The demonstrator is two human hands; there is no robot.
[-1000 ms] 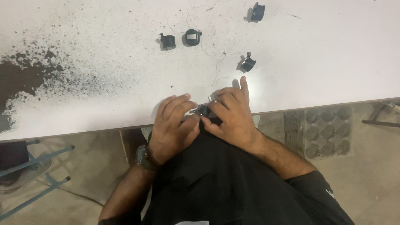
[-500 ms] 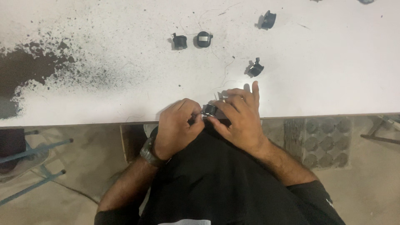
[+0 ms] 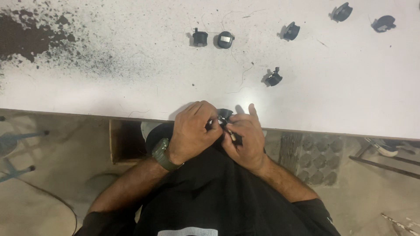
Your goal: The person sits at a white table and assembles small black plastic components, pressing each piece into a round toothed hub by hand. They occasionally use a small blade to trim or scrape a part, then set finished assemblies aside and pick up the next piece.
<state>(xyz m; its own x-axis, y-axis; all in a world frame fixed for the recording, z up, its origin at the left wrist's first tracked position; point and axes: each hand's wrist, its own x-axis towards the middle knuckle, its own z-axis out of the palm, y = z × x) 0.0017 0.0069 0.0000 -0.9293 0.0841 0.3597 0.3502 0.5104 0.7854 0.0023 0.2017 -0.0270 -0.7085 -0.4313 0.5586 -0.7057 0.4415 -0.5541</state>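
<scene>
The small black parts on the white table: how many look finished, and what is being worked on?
Five small black parts lie apart on the white table; whether they are finished cannot be told. In hand: the left hand and right hand together hold one more small dark part at the table's edge.

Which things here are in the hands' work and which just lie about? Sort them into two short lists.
In hand:
- left hand and right hand, both closed on a small black part at the table edge

Lying about:
- two black parts side by side
- one black part nearest the hands
- three more black parts far right
- dark speckled stain
</scene>
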